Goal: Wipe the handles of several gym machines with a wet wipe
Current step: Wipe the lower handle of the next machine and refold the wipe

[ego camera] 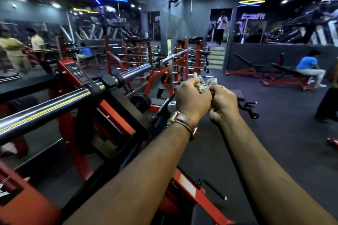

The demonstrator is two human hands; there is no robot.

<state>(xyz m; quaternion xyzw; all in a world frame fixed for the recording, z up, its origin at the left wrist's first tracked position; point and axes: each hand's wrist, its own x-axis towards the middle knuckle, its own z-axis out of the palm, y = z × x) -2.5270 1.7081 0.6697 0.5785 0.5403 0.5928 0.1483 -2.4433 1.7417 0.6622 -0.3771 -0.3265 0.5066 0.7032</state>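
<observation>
Both hands are up in front, close together. The left hand and the right hand each curl their fingers and pinch a crumpled wet wipe between them, in the air. A shiny barbell on a red rack runs along the left, near the left arm. To the right, the dark floor is wide open.

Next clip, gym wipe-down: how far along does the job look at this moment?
Done: nothing provable; no handle visibly shows cleaning. In hand: both the left hand and right hand hold a crumpled wet wipe in mid-air, touching no equipment. Left: the chrome barbell on the red rack beside them looks like the nearest candidate, then other machines.
</observation>
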